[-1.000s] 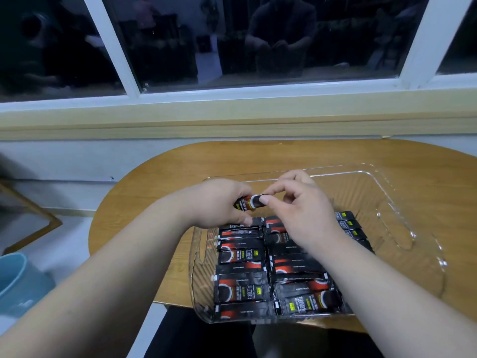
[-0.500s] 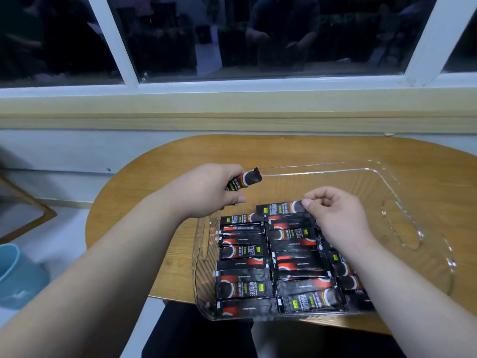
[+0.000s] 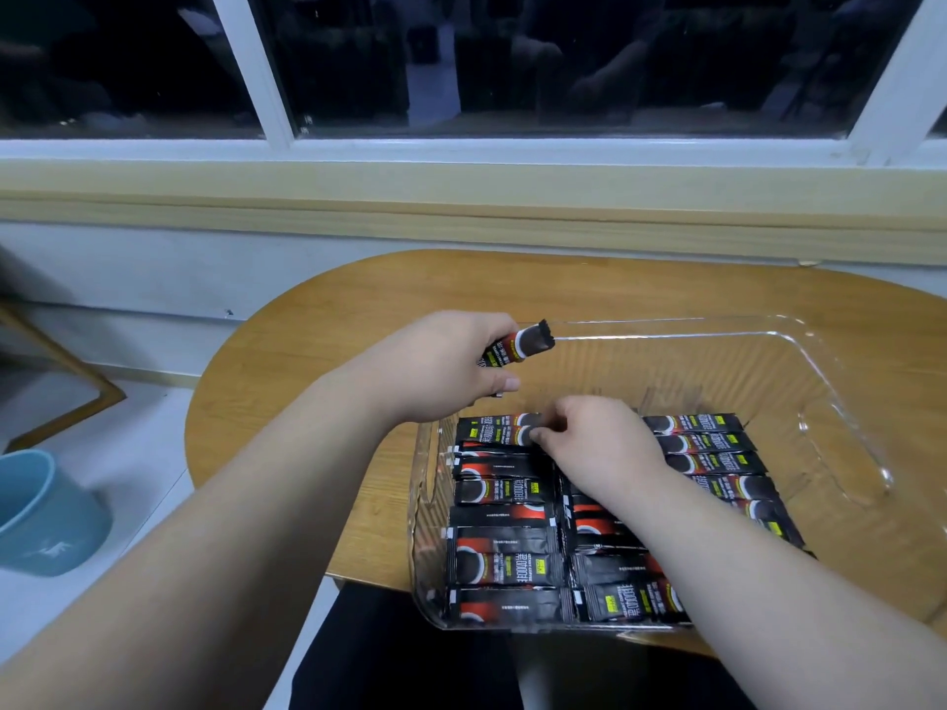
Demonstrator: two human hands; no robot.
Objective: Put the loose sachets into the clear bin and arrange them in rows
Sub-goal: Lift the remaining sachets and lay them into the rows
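A clear plastic bin (image 3: 799, 351) stands on the wooden table (image 3: 358, 310). Black-and-red sachets (image 3: 505, 491) lie in it in three rows that fill its near half. My left hand (image 3: 440, 366) hovers over the bin's far left corner and grips one sachet (image 3: 517, 345), whose end sticks out toward the right. My right hand (image 3: 594, 443) is down inside the bin, its fingertips pinching the end of the farthest sachet (image 3: 492, 433) in the left row. The middle row is mostly hidden under that hand and forearm.
The bin's far half holds no sachets. A window sill and wall run just behind the table. A light blue container (image 3: 46, 515) stands on the floor at the left, with a wooden frame (image 3: 66, 371) behind it.
My right hand has moved left from the middle row's far end to the left row's far end. My left hand has stayed above the bin's corner with its sachet.
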